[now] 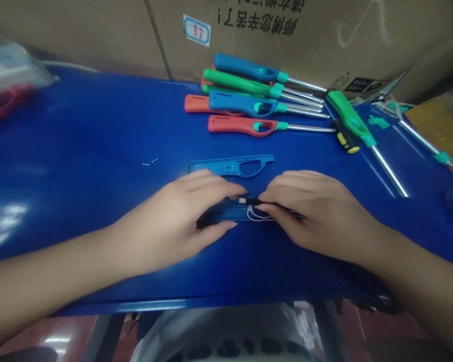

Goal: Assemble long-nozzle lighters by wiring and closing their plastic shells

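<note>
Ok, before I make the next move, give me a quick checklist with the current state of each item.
1. Right grip on the black part: ok, pinched between thumb and fingers.
2. Left grip steadying the near blue shell: cannot tell; thumb and fingers straddle it, contact partly hidden.
3. White wires tucked in: not ok, a loose loop shows.
4. Far blue shell within view: ok, lying just beyond the hands, inner side up.
5. Small screws on the table: ok, two lie to the left.
6. Screwdriver unobstructed: not ok, lying among the lighters.
</note>
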`<state>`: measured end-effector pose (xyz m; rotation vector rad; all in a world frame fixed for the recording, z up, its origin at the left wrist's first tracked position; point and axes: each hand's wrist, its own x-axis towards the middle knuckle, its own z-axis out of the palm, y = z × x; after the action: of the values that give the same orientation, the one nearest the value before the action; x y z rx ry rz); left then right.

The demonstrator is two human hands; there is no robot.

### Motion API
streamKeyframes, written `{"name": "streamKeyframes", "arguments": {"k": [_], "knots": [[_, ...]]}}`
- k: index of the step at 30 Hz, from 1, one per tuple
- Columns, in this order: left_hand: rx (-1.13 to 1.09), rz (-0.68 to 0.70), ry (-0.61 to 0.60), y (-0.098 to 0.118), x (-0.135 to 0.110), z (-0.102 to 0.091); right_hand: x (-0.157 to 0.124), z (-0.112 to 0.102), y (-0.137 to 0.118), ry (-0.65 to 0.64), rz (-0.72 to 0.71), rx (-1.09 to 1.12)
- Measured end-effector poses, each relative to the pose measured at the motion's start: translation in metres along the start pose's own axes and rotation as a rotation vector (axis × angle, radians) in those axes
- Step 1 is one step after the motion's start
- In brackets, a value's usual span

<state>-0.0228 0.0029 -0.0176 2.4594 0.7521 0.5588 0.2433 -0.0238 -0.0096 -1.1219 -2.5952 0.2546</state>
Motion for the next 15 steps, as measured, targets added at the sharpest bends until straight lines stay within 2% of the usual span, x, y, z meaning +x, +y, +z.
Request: {"name": "streamKeyframes", "arguments": {"k": [7,15], "knots": [[-0.034,0.042,0.011,0.0000,-0.0017,0.0035,0.0008,-0.0026,-0.0019,0.025,-0.048,-0.062],[-0.061,0.048,0.029,-0.0004,0.0001,0.0048,0.0004,-0.0004,-0.0026,0.060,-0.142,-0.288]]}}
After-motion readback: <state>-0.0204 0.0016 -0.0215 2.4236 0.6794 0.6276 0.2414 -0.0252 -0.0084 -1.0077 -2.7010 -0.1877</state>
